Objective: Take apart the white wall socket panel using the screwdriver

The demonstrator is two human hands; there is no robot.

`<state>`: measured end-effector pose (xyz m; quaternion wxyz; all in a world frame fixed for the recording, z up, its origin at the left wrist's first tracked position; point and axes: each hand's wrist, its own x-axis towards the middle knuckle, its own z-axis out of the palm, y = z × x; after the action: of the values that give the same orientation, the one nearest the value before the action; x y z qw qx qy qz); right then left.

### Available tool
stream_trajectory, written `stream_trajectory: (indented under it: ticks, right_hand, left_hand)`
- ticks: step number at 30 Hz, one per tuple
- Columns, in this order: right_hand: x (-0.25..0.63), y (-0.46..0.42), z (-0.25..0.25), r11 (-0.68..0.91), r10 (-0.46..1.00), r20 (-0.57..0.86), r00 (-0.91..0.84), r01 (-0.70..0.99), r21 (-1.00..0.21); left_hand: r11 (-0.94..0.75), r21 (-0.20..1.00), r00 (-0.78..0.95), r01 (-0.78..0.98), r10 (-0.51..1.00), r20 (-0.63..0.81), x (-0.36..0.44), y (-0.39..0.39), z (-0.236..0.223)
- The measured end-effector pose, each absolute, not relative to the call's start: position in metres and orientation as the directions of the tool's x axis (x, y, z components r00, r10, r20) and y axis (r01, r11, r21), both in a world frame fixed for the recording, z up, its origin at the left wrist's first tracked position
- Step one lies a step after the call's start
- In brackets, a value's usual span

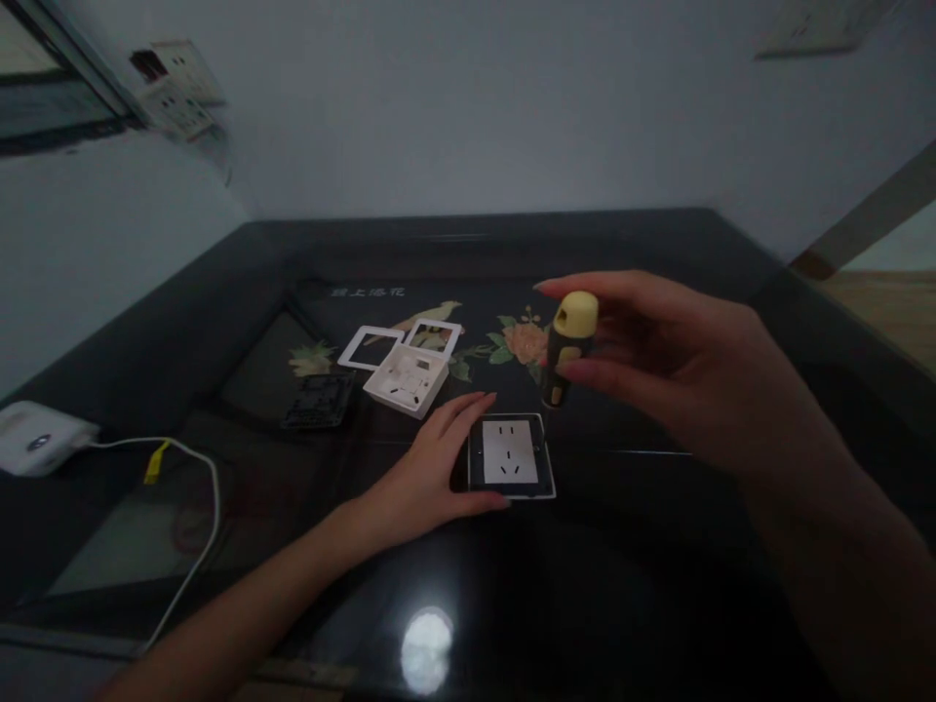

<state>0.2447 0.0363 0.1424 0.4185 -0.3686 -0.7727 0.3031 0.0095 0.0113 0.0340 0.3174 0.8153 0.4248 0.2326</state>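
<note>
A wall socket (510,453) with a white face and dark mounting edge lies flat on the dark tabletop. My left hand (439,460) grips it from the left, thumb along its near edge and fingers at its far corner. Above its right side, my right hand (658,361) is closed around the yellow and black handle of a screwdriver (570,341). The screwdriver stands nearly upright, its thin shaft reaching down toward the socket's right edge. Whether the tip sits in a screw is too dark to tell.
Behind my left hand are an open white socket box (408,378), two white frames (370,348) and a black socket part (320,401). A white device (44,438) with a cable (217,497) lies at the left. A wall (468,107) rises behind the glossy table (621,585).
</note>
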Motion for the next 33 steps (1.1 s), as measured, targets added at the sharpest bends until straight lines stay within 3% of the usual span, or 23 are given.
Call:
stream_trajectory:
  ticks: [5, 9, 17, 21, 25, 29, 33]
  right_hand:
    - [0.235, 0.034, 0.137, 0.463, 0.852, 0.380, -0.361, 0.177, -0.869]
    - [0.223, 0.029, 0.128, 0.352, 0.873, 0.327, -0.363, 0.003, -0.936]
    - [0.213, 0.029, 0.113, 0.296, 0.875, 0.333, -0.351, -0.154, -0.943]
    - [0.222, 0.040, 0.095, 0.434, 0.831, 0.368, -0.418, 0.071, -0.898]
    - [0.236, 0.033, 0.060, 0.584, 0.750, 0.272, -0.603, 0.411, -0.700]
    - [0.243, 0.019, 0.029, 0.630, 0.716, 0.167, -0.678, 0.523, -0.574]
    - [0.243, 0.015, 0.015, 0.618, 0.741, 0.179, -0.647, 0.553, -0.559]
  left_hand:
    - [-0.496, 0.810, 0.310, 0.314, 0.859, 0.407, 0.016, 0.024, 0.101]
    - [-0.515, 0.838, 0.235, 0.180, 0.850, 0.472, 0.037, 0.023, 0.129]
    - [-0.513, 0.858, 0.117, 0.035, 0.855, 0.506, 0.034, 0.021, 0.123]
    - [-0.480, 0.875, 0.058, 0.069, 0.877, 0.477, 0.016, 0.025, 0.138]
    - [-0.510, 0.823, -0.012, 0.251, 0.848, 0.529, 0.005, 0.030, 0.147]
    - [-0.503, 0.791, 0.032, 0.348, 0.850, 0.526, 0.003, 0.038, 0.140]
    - [-0.519, 0.783, 0.057, 0.342, 0.844, 0.534, 0.010, 0.044, 0.129]
